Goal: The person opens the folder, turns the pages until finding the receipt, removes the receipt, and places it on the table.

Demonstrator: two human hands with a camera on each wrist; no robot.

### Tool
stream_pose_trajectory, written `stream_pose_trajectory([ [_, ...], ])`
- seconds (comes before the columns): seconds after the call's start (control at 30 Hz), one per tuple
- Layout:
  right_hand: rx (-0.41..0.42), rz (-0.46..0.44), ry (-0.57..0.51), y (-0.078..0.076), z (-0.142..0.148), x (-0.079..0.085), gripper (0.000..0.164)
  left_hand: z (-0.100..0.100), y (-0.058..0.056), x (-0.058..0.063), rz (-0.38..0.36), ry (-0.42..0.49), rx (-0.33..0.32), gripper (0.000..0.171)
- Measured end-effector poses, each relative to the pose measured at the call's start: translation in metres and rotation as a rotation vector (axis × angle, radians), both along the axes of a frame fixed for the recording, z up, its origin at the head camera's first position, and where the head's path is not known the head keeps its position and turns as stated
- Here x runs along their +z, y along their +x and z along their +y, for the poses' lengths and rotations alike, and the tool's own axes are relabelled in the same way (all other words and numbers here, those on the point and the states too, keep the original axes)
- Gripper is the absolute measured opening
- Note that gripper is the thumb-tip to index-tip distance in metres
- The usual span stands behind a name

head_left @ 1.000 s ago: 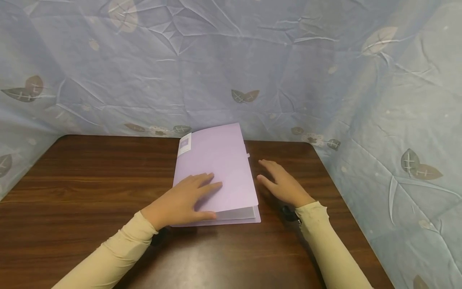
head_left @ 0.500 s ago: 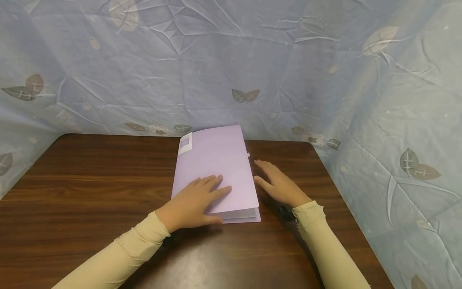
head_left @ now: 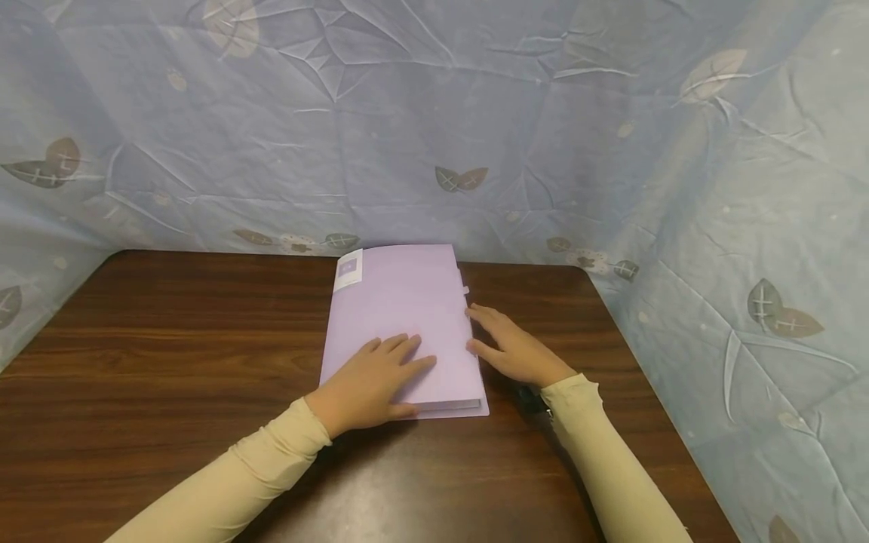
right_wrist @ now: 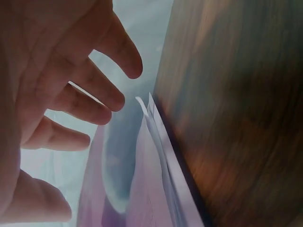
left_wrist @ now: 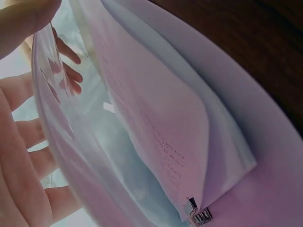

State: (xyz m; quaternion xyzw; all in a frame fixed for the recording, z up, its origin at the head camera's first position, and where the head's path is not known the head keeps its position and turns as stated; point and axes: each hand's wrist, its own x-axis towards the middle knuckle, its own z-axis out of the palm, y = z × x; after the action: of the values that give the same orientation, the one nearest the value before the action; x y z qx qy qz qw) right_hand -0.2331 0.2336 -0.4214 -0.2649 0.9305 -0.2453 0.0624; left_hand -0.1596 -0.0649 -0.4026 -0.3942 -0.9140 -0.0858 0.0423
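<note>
A light purple folder [head_left: 400, 302] with a white label [head_left: 349, 269] at its upper left corner lies on the wooden table. My left hand [head_left: 373, 385] rests on its cover, fingers spread, thumb at the near edge. In the left wrist view, that hand [left_wrist: 21, 175] is along the raised cover; inside show a sheet with printed text [left_wrist: 156, 113] and a metal clip [left_wrist: 200, 216]. My right hand [head_left: 512, 348] is at the folder's right edge, fingers extended. In the right wrist view, this hand [right_wrist: 52, 90] is beside the folder's open side, holding nothing.
The dark brown table [head_left: 183, 332] extends to both sides of the folder. A pale blue leaf-patterned cloth [head_left: 407, 136] hangs behind it and along the right. A small tab [head_left: 465, 289] sticks out from the folder's right edge.
The folder's cover has come down, narrowing the gap at its near edge. My left hand has slid right across the cover, and my right hand has moved left to the folder's edge.
</note>
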Motion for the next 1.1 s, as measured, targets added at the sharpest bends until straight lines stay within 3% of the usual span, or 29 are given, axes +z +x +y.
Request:
stream_pose_trajectory([
  [0.4, 0.041, -0.069, 0.046, -0.004, -0.009, -0.008, 0.073, 0.001, 0.0, -0.003, 0.031, -0.03, -0.011, 0.071],
  [0.57, 0.05, -0.1, 0.087, -0.003, -0.011, -0.011, 0.071, 0.002, 0.001, -0.009, 0.079, -0.034, -0.001, 0.07],
  [0.8, 0.057, -0.107, 0.12, -0.004, -0.012, -0.012, 0.068, 0.013, 0.009, -0.012, 0.198, -0.043, 0.1, 0.074],
  [1.1, 0.068, -0.099, 0.122, -0.005, -0.013, -0.011, 0.067, 0.028, 0.016, -0.014, 0.184, -0.043, 0.21, 0.071],
])
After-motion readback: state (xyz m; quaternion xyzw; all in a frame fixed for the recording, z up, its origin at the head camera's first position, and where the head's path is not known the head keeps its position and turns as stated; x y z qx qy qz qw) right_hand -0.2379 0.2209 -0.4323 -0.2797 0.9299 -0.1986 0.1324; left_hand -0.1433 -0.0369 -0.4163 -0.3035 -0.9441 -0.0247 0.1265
